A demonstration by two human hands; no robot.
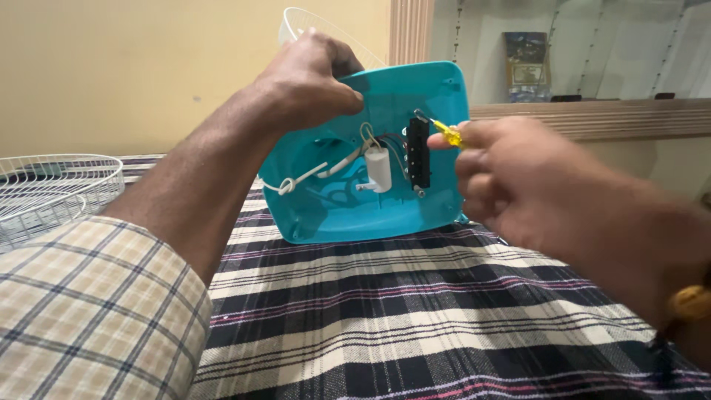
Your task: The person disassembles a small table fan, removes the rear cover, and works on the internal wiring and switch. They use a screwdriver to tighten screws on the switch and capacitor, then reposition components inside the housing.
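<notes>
A turquoise plastic fan base (415,200) stands tipped on its edge on a plaid cloth, its open underside facing me. Inside it I see a white capacitor (378,169), a knotted white cord (296,181) and a black switch block (418,152). My left hand (311,78) grips the base's upper left rim and holds it upright. My right hand (518,178) holds a small yellow-handled screwdriver (446,133), whose metal tip rests at the top of the black switch block.
A white wire fan guard (52,189) lies at the left on the cloth. Another white guard (311,22) shows behind the base. The black, white and purple plaid cloth (415,311) covers the surface. A wooden ledge (592,115) with a small picture runs at the right.
</notes>
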